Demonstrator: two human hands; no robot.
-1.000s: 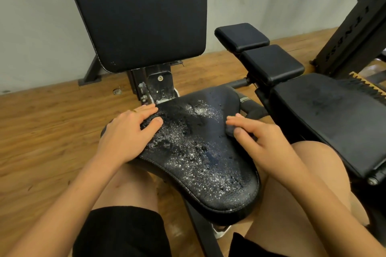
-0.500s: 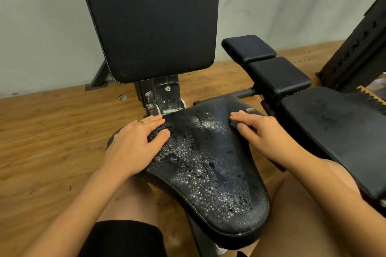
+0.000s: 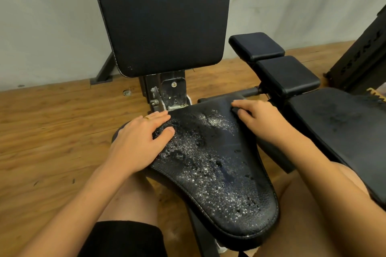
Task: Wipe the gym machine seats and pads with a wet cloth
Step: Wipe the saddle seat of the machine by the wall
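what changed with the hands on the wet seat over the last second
The right hand slid along the right edge of the seat toward its rear corner, near the backrest. Whether it holds anything is unclear. The left hand stayed flat on the seat's left rear, and the droplets stayed spread across the seat, unwiped.

Left grip (image 3: 137, 142) lies flat with fingers straight; right grip (image 3: 263, 119) has fingers curled, pinching.
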